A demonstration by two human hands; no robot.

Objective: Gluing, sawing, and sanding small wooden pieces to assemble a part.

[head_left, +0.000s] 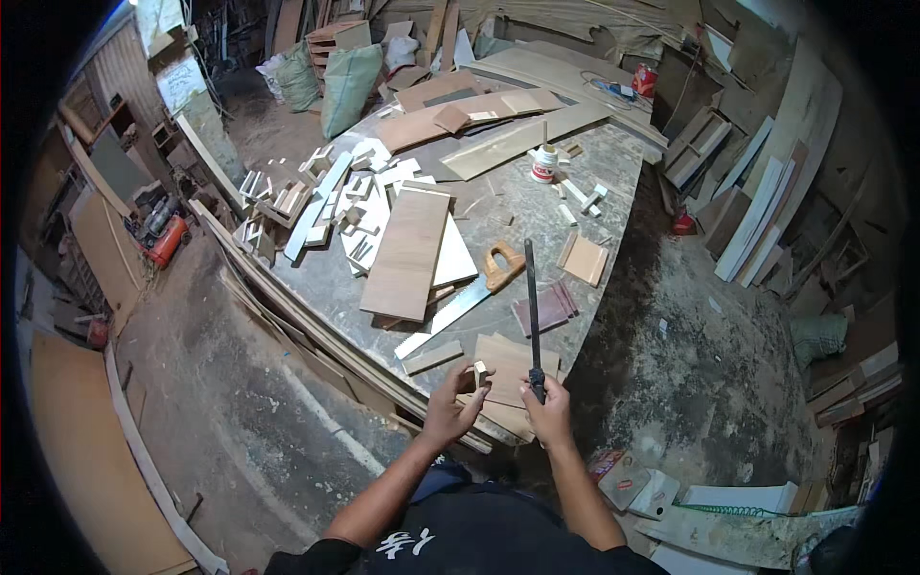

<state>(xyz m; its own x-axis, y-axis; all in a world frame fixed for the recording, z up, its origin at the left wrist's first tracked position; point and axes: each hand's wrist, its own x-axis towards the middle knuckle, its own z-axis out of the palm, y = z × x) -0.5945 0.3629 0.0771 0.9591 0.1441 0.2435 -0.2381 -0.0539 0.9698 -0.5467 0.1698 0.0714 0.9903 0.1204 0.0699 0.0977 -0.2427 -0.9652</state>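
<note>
The fingers of the left hand [450, 412] pinch a small wooden block [480, 373], and those of the right hand [549, 412] are wrapped around the near end of a long black bar [533, 297], both held above the thin boards [508, 359] at the near edge of the tabletop [613, 177]. A steady pinch and a firm grip would likely serve best, with the bar's far end kept clear of the handsaw [500, 268] lying to its left.
</note>
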